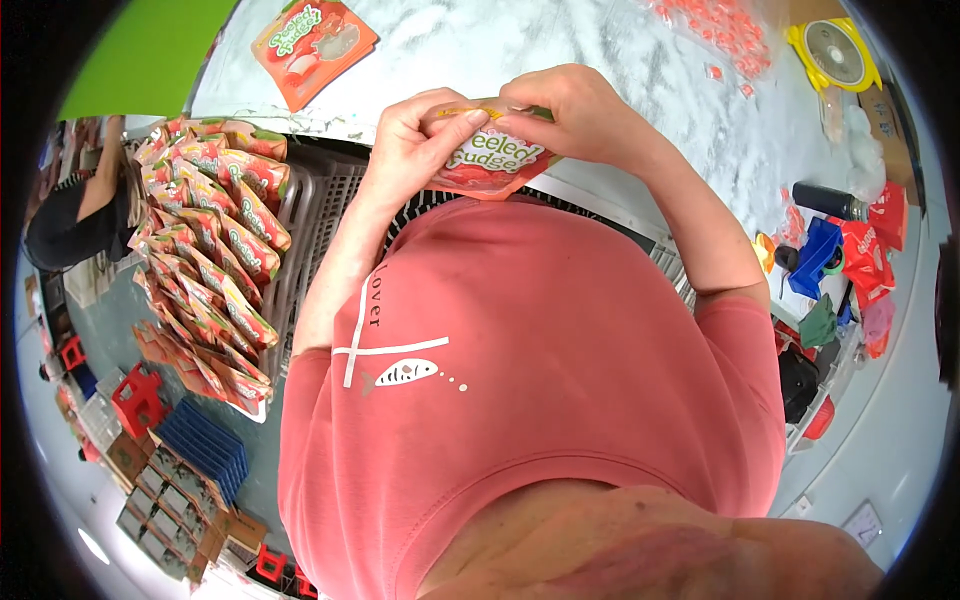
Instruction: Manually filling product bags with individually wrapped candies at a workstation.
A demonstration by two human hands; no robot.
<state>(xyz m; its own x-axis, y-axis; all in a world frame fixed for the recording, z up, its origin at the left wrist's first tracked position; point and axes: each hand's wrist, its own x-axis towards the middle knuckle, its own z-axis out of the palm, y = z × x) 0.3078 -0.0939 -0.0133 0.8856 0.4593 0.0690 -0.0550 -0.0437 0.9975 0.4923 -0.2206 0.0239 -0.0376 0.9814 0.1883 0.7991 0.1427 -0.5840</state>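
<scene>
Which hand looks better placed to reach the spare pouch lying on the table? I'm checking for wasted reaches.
Probably the left hand: both hands pinch the orange pouch, but the spare pouch lies up-left, nearer it than the right hand.

Bright even light, sharp centre, fisheye-bent dark rim

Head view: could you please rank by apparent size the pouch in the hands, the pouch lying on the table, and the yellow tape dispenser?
1. Pouch on the table, largest.
2. Pouch in the hands, partly covered by fingers, so the ranking is unsure.
3. Yellow tape dispenser, smallest, though farther away.
</scene>
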